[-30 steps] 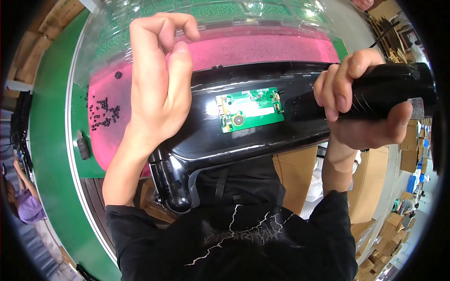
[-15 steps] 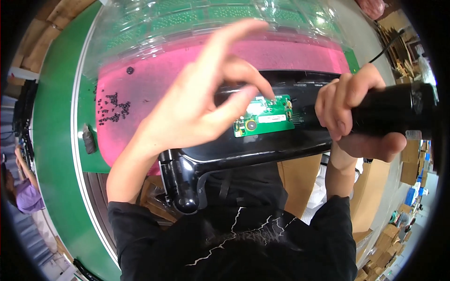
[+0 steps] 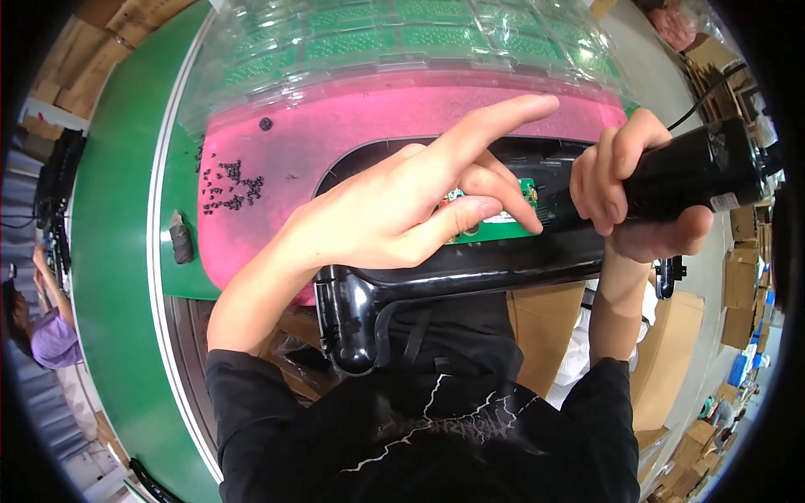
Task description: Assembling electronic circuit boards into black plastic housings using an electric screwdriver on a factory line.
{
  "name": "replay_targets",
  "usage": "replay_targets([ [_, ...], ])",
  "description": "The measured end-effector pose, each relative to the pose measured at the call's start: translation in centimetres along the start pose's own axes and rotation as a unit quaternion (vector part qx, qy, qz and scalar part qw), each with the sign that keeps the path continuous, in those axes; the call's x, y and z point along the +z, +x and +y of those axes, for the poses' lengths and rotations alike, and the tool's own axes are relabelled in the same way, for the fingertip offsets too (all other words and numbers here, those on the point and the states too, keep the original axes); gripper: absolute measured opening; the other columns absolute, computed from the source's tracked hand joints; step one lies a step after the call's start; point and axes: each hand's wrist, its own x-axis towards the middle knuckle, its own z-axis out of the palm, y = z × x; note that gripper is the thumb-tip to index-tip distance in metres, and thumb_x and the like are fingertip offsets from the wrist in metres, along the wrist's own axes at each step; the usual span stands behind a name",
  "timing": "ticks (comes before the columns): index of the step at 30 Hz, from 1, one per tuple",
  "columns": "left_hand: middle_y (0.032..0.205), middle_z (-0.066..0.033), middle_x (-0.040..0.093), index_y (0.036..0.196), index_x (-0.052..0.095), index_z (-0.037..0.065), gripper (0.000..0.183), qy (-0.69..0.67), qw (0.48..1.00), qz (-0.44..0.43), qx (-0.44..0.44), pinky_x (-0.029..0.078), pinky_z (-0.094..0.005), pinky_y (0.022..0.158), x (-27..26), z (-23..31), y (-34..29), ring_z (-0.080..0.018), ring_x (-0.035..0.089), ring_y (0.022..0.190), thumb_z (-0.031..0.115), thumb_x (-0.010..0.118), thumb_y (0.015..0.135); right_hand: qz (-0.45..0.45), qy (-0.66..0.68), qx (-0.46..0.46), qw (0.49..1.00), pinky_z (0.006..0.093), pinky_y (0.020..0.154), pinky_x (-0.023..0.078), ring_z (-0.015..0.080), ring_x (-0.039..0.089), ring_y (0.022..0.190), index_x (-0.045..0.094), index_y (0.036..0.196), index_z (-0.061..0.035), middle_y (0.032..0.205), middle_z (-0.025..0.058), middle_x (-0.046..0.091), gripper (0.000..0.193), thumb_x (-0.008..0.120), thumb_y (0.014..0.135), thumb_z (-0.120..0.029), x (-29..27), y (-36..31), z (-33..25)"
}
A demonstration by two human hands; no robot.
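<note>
A green circuit board (image 3: 506, 234) lies inside a long black plastic housing (image 3: 470, 283). My left hand (image 3: 394, 205) covers much of the board. Its index finger is stretched out to the right, and the middle finger and thumb reach down by the board's right part, apart from each other. Nothing shows in that hand; contact with the board is hard to judge. My right hand (image 3: 616, 176) is wrapped round a thick black cylinder, which looks like an electric screwdriver (image 3: 692, 172), lying nearly level over the housing's right side. Its working tip is hidden.
Small black screws (image 3: 236, 197) are scattered on the left of the pink mat (image 3: 251, 247). Clear plastic trays (image 3: 402, 50) stand behind. A dark wrapped piece (image 3: 180, 239) lies on the green table. A black cable (image 3: 708, 94) runs at right. Someone in purple (image 3: 54, 339) sits far left.
My left hand has moved right, now covering more of the board, its fingers nearer the right edge. My right hand keeps hold of the screwdriver. The whole view has shifted slightly.
</note>
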Motion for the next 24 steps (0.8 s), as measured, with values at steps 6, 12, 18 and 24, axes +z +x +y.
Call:
replay_targets([
  [6,0.097,-0.0136,0.073,0.152,0.025,0.000,0.059,-0.013,0.999,0.011,-0.040,0.050,-0.0360,0.091,-0.3,0.7,-0.1,-0.0254,0.068,0.098,0.003,0.048,0.098,0.050,0.046,-0.010,0.998,0.0272,0.053,0.042,0.0110,0.048,0.048,0.050,0.099,-0.0005,0.062,0.0014,0.051,0.074,0.057,0.083,-0.073,-0.8,-0.3,-0.5],
  [12,0.097,-0.0094,0.070,0.128,0.057,0.006,0.038,0.375,0.921,0.088,-0.064,0.051,-0.0335,0.078,-2.3,0.0,-0.1,-0.0219,0.066,0.085,0.004,0.061,0.090,0.390,0.219,0.052,0.893,0.0430,0.088,0.056,0.0220,0.061,0.077,0.053,0.105,0.0006,0.087,0.0093,0.059,0.030,0.073,0.088,-0.013,-5.8,2.1,-1.1],
  [18,0.105,-0.0124,0.061,0.121,0.059,0.003,0.045,0.397,0.900,0.054,-0.171,0.049,-0.0362,0.084,-2.4,0.6,-0.3,-0.0276,0.061,0.093,0.008,0.074,0.079,0.423,0.172,-0.009,0.890,0.0466,0.092,0.054,0.0263,0.055,0.109,0.046,0.122,0.0029,0.114,0.0129,0.052,0.038,0.065,0.091,-0.006,-6.9,-4.1,-2.5],
  [24,0.093,-0.0249,0.062,0.101,0.061,-0.005,0.022,0.486,0.849,-0.026,-0.206,0.047,-0.0495,0.078,-2.9,-0.6,-0.8,-0.0453,0.060,0.092,0.010,0.066,0.085,0.597,-0.235,-0.270,0.718,0.0378,0.080,0.049,0.0156,0.054,0.097,0.041,0.125,-0.0036,0.115,0.0073,0.045,0.038,0.061,0.092,-0.004,-10.5,-14.3,-4.5],
])
